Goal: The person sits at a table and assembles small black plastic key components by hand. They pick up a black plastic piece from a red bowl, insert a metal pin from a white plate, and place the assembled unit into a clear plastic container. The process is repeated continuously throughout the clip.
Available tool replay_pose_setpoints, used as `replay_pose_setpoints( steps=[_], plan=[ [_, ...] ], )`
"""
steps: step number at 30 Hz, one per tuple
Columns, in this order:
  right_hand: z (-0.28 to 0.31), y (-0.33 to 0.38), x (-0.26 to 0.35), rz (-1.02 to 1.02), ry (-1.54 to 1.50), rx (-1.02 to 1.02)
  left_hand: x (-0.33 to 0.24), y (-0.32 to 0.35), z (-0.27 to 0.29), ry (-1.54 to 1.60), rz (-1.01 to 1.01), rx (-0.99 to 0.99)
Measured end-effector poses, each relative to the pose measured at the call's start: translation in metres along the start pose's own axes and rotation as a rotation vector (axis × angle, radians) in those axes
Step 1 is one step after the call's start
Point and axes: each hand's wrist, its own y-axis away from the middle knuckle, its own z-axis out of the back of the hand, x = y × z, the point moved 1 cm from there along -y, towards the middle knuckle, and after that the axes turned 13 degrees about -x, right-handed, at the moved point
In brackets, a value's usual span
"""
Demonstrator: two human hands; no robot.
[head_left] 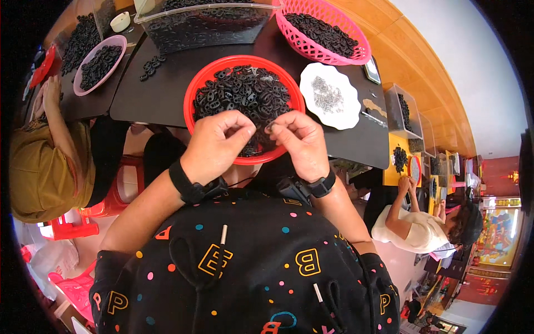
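Note:
Over the near part of a red basin (196,83), both my hands are closed in pinches, a short gap between them. My left hand (217,145) presses thumb and forefinger together; anything between them is too small to make out. Between the thumb and forefinger of my right hand (303,146) is a small dark piece (270,127), its exact shape mostly hidden. Heaped in the basin are black plastic pieces (236,94), many with two holes like a figure eight. A white scalloped plate (347,114) to the right carries small, thin metal parts (327,96).
Behind the basin stand a clear bin (206,30) and a pink basket (364,53), both with black pieces. A few loose pieces (150,68) lie on the dark table (133,100). Co-workers sit left (53,161) and right (409,222); a phone (371,72) lies by the plate.

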Motion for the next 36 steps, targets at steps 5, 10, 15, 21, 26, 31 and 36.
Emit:
replay_pose_setpoints(
  steps=[5, 10, 15, 21, 26, 31, 36],
  plan=[
    [0.025, -0.005, -0.001, -0.066, -0.124, -0.135, -0.005, -0.005, 0.009, 0.175, 0.157, -0.015],
    [0.036, -0.005, -0.004, -0.169, -0.213, -0.123, -0.002, -0.01, 0.011, 0.376, 0.351, -0.014],
    [0.041, -0.003, -0.01, -0.151, -0.146, -0.131, 0.002, -0.012, 0.005, 0.242, 0.34, 0.016],
    [0.047, -0.004, -0.015, -0.111, -0.076, -0.136, 0.012, -0.015, -0.001, -0.136, 0.028, 0.061],
    [0.049, -0.003, -0.014, -0.13, -0.07, -0.151, -0.013, -0.014, -0.011, -0.321, 0.038, 0.163],
    [0.048, -0.002, -0.013, -0.155, -0.122, -0.159, -0.005, -0.012, -0.028, -0.589, -0.359, 0.219],
    [0.053, -0.001, -0.012, -0.138, -0.124, -0.142, -0.004, -0.013, -0.036, -0.839, -0.356, 0.288]
  ],
)
